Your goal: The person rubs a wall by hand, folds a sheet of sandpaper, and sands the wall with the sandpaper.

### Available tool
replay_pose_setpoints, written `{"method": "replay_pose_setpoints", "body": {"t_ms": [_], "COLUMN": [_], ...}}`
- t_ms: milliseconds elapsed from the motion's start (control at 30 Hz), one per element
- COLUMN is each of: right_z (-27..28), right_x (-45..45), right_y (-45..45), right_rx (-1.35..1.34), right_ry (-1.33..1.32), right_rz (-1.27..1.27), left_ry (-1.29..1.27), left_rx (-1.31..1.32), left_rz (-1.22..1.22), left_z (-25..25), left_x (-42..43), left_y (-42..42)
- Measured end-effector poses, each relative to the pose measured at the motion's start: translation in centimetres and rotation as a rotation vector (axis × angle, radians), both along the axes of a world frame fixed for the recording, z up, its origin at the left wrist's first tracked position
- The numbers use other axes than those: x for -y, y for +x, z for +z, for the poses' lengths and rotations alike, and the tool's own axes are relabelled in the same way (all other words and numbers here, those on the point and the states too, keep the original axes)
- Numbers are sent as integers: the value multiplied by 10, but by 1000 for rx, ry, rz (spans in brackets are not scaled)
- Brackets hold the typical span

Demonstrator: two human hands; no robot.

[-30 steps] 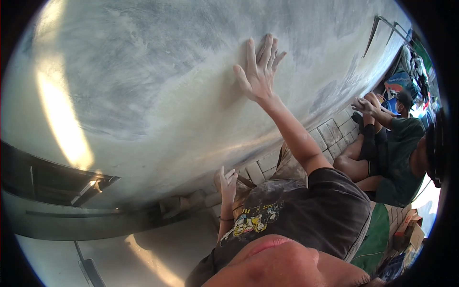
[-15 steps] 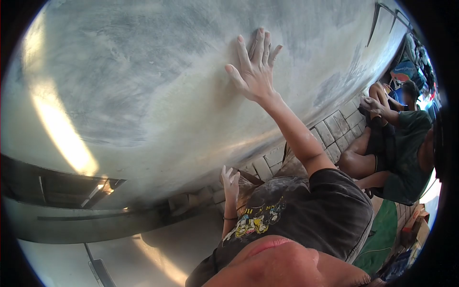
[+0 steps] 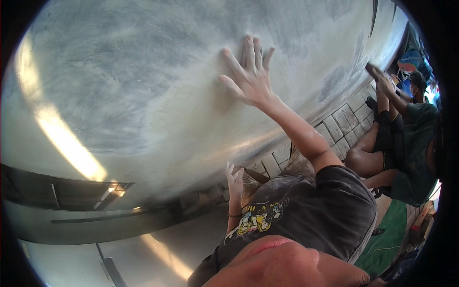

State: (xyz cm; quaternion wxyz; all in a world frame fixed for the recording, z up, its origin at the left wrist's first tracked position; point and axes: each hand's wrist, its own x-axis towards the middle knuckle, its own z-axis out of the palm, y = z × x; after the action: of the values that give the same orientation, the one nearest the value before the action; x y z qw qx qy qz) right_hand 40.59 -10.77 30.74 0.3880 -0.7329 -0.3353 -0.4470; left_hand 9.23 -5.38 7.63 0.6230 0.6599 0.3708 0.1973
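Splayed right hand (image 3: 248,83) is touching a broad vehicle body panel (image 3: 177,117), upper center; unclenched left hand (image 3: 234,184) is hanging near its lower edge (image 3: 258,155).

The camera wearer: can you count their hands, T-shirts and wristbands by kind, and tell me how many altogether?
Dusty hands: 2 (right hand spread on the grey-white panel, left hand lower down)
Printed dark T-shirt: 1
Dark wristband: 1
Total: 4
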Motion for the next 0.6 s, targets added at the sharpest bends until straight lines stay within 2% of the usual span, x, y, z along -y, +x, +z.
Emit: {"method": "replay_pose_setpoints", "body": {"t_ms": [100, 200, 267, 367, 467, 600], "right_z": [3, 62, 103, 102, 46, -45], "right_x": [-3, -3, 0, 2, -5, -4], "right_y": [-2, -7, -9, -7, -3, -11], "right_rx": [58, -78, 54, 86, 83, 6], "right_ry": [-6, 99, 69, -16, -9, -25], "right_rz": [-35, 68, 34, 18, -32, 46], "left_ry": [14, 19, 37, 55, 46, 30], "left_rx": [-2, -8, 23, 83, 69, 11], "left_rz": [-25, -33, -58, -65, -75, -112], "left_z": [3, -5, -5, -10, -10, -21], "left_x": [6, 5, 7, 6, 11, 15], "left_y": [3, 6, 9, 13, 15, 8]}}
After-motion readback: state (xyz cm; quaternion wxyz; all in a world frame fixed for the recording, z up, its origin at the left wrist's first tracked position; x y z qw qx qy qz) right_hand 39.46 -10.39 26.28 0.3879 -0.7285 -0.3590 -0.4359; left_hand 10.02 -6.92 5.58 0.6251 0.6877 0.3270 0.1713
